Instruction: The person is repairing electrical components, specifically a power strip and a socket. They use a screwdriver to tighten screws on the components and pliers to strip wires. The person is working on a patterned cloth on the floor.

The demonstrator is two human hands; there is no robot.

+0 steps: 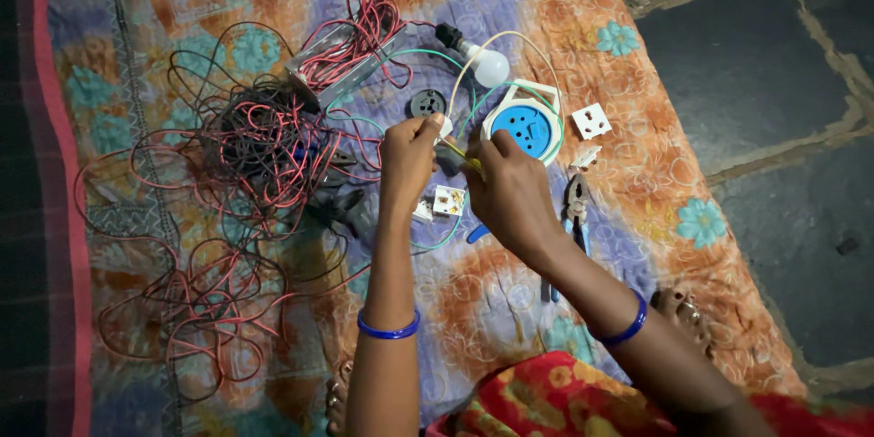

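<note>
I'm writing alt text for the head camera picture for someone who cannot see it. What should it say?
Seen from above, a left hand and a right hand pinch a small white part and a yellow tool over a flowered cloth. Around them lie tangled red and black wires, a bulb, pliers and a blue-and-white socket.

Left hand (410, 153) and right hand (510, 191) pinch a small white part (445, 127) (wires (255, 141) beside).

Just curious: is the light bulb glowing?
No, the white bulb lies dark on the patterned cloth, above the hands.
</note>
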